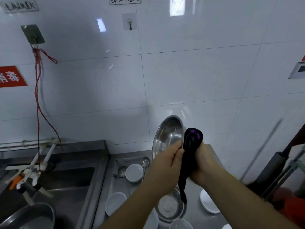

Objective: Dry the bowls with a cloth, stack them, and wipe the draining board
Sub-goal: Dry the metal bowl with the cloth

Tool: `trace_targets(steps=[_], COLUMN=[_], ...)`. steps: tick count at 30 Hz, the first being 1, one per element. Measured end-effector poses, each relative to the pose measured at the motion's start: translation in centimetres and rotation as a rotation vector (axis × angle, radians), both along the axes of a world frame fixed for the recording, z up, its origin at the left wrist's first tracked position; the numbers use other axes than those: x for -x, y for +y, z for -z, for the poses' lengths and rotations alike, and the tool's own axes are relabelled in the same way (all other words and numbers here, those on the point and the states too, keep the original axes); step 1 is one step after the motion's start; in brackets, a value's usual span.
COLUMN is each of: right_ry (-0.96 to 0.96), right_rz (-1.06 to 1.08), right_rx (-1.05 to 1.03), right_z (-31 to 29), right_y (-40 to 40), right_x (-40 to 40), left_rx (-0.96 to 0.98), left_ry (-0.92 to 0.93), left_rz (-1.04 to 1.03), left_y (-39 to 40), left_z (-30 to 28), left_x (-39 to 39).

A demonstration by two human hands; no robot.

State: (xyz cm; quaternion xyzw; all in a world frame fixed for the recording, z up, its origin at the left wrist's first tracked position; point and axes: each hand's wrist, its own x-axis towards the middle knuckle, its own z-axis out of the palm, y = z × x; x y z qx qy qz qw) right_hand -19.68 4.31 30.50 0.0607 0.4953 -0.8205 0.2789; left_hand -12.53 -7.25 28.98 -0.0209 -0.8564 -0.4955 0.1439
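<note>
Both forearms are seen reaching up from the near edge of the surface (pixel 194 217), hands raised above it. A steel bowl (pixel 168 134) is held tilted, almost on edge, by the left hand (pixel 165 162), fingers curled over its lower rim, inside turned toward the camera. A dark cloth (pixel 191 146) is gripped by the right hand (pixel 203 164), bunched at the top against the bowl's right rim, tail hanging down betw. the wrists.

Below, more items are left on the surface: a 2nd steel bowl (pixel 171 205) under the arms, white bowls at the back (pixel 134 172), near-left (pixel 115 202) and right (pixel 208 204), plus ladles (pixel 122 170) toward the back edge. A sink (pixel 66 179) adjoins the left edge.

Judged: steel bowl is light, stiff, likely slick when wet, so the rim pinch is best kept firm while the cloth is worked round. White bowls may be breakable and are best taken by the rim w/ the other hand under. Cloth is soft, limp. Drying appears underway; stacking and wiping not yet done.
</note>
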Motion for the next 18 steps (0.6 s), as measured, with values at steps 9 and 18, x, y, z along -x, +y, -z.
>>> trace_targets(steps=[9, 18], right_ry=[-0.111, -0.104], right_rz=[0.199, 0.092], right_rx=[-0.049, -0.039], right_z=[2.2, 5.6], right_y=[1.2, 4.7], right_x=[0.0, -1.0], left_rx=[0.401, 0.799], left_ry=[-0.142, -0.104], left_rz=[0.245, 0.438], left_y=[-2.3, -2.5], left_z=[0.7, 2.9], left_x=[-1.3, -1.9])
